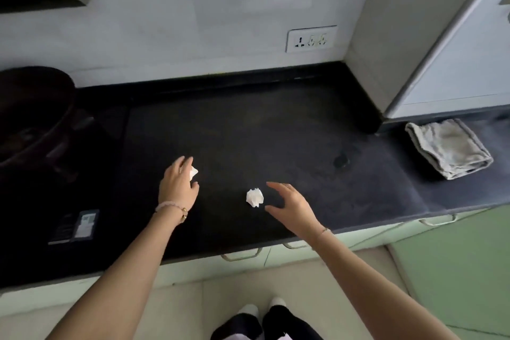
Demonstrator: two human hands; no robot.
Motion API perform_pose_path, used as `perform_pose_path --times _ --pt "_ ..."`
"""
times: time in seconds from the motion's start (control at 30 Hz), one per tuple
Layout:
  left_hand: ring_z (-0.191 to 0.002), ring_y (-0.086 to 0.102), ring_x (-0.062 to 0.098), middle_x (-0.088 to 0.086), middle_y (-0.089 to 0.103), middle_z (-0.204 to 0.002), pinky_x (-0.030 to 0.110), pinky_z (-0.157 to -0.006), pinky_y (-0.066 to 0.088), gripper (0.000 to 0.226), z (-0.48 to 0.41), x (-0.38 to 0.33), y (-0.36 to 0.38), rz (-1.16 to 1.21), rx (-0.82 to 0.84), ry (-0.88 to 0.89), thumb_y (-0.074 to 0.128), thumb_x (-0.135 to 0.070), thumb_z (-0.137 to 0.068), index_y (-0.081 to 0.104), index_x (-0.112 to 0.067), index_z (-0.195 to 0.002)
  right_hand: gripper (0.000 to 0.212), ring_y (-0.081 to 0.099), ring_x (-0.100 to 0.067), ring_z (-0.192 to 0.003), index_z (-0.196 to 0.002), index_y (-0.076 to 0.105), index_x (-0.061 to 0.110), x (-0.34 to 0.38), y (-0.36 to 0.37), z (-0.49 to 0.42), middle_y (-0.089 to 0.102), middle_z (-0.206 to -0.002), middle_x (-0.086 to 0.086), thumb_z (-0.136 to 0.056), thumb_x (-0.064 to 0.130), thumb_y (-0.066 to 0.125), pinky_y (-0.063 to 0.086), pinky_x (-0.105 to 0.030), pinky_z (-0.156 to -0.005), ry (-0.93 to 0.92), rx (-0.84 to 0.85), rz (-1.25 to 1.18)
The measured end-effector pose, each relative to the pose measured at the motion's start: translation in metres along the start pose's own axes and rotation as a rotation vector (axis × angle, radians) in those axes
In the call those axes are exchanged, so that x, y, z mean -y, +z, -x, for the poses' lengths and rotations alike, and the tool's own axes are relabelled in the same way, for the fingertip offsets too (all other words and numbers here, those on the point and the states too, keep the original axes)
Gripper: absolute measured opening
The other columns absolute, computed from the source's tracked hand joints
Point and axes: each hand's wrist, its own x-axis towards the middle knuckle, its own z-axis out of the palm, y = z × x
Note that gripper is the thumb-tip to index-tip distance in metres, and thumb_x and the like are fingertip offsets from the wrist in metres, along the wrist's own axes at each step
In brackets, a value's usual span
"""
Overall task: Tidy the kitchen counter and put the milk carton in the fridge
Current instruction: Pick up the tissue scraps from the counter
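Two crumpled white paper balls lie on the black counter [248, 132]. My left hand [178, 183] reaches over one paper ball [194, 172], which peeks out past its fingertips; whether the fingers close round it I cannot tell. The second paper ball [254, 197] sits free in the middle of the counter. Just right of it, my right hand [292, 205] hovers with thumb and fingers spread, a small gap apart from the paper. The grey fridge [447, 36] stands at the right, its door closed. No milk carton is in view.
A folded grey cloth [448, 148] lies on the counter in front of the fridge. A dark pan [30, 116] sits on the stove at the far left. A dark box with a label [80, 225] is near the front-left edge. A wall socket [311, 38] is behind.
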Motion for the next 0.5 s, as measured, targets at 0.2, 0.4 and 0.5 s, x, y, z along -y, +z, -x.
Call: perform_pose_path --times 0.2,0.4,0.5 --pt "-0.133 0.035 0.028 0.003 0.033 -0.149 0.044 -0.099 0.044 0.051 -0.019 0.019 0.011 -0.054 0.181 -0.087 0.050 -0.012 -0.089 0.036 -0.019 -0.138 0.049 0.048 -0.023 -0.117 -0.129 0.055 0.024 0.007 0.020 -0.025 0.054 -0.132 0.002 -0.082 0.024 0.066 0.041 -0.031 -0.099 -0.165 0.065 0.142" --pt "-0.113 0.051 0.029 0.010 0.054 -0.125 0.041 -0.089 0.048 0.036 -0.018 0.019 0.016 -0.027 0.042 -0.089 0.059 -0.015 -0.086 0.055 -0.012 -0.121 0.031 0.059 -0.021 -0.102 -0.117 0.064 0.019 0.006 0.027 -0.027 0.063 -0.113 -0.002 -0.086 0.022 0.060 0.051 -0.031 -0.085 -0.117 0.012 0.107" --pt "-0.108 0.055 0.031 0.014 0.055 -0.122 0.040 -0.086 0.050 0.036 -0.015 0.006 0.015 0.185 0.020 -0.130 0.062 -0.015 -0.085 0.056 -0.007 -0.119 0.028 0.062 -0.019 -0.096 -0.113 0.065 0.018 0.001 0.020 -0.023 0.066 -0.109 -0.001 -0.085 0.022 0.061 0.052 -0.028 -0.084 -0.026 0.005 0.014"
